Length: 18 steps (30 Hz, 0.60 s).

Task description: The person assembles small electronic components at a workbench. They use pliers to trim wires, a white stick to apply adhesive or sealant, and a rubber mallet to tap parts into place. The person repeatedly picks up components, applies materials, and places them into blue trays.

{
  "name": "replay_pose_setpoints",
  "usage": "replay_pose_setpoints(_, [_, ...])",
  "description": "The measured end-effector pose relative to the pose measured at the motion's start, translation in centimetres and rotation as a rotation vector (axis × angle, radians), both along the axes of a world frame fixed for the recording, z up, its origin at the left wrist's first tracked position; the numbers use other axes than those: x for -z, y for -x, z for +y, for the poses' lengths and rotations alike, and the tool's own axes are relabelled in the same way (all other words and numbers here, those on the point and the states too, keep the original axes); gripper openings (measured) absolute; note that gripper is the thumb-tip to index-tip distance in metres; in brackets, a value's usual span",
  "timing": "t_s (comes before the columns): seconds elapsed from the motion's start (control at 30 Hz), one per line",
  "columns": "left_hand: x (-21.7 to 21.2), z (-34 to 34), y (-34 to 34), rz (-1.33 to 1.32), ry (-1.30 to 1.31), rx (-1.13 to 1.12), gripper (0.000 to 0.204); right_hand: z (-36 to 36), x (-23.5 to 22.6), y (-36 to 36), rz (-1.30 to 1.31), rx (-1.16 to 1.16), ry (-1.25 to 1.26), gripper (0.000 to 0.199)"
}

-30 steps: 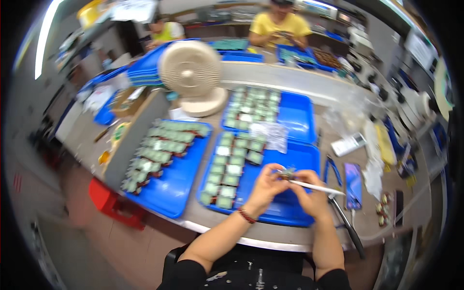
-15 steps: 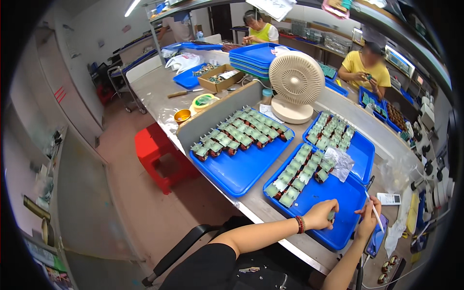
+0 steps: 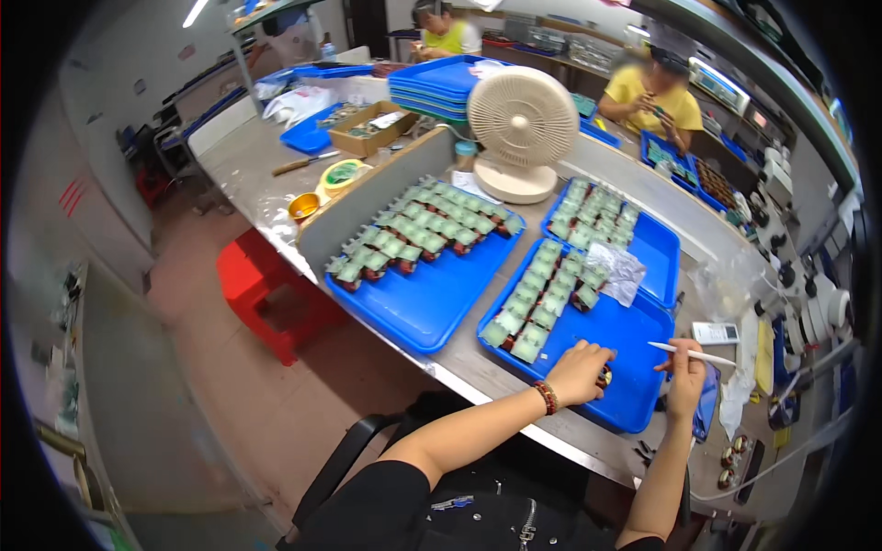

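My left hand is closed round a small wound coil part, over the near end of a blue tray. The fingers cover most of the part; only a dark and yellowish round side shows. A slim white pen-shaped tool is pinched in my right hand at the tray's right edge, its tip pointing left toward my left hand. Rows of coil parts with pale green boards fill the left side of that tray. A crumpled piece of clear plastic lies across its far edge.
Another blue tray with rows of similar parts stands at left, and a third blue tray behind. A beige fan stands beyond them. Several loose coils lie at right. Two people work across the bench. A red stool stands at left.
My left hand has turned the coil part, so its round side shows instead of its green face. The white tool has swung from steeply slanted to nearly level. The whole view has shifted.
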<state>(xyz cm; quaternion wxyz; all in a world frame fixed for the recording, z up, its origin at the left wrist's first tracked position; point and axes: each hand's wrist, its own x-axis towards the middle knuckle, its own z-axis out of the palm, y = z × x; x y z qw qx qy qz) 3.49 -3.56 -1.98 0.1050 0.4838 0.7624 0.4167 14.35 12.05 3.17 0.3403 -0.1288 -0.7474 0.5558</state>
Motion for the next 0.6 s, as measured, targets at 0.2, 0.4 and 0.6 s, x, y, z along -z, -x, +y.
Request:
replay_pose_setpoints(0.2, [0.4,0.2,0.8,0.041,0.018,0.009,0.054,-1.5,-0.9,-1.1,-0.170,-0.042,-0.286,0.010])
replay_pose_setpoints(0.4, [-0.1,0.2,1.0,0.041,0.012,0.015,0.049,-2.7,0.1,-1.5,-0.264,0.026,-0.177,0.016])
replay_pose_setpoints(0.6, [0.2,0.5,0.8,0.003,0.012,0.026,0.048,-3.1,1.9,-1.2,-0.179,-0.043,-0.295,0.010])
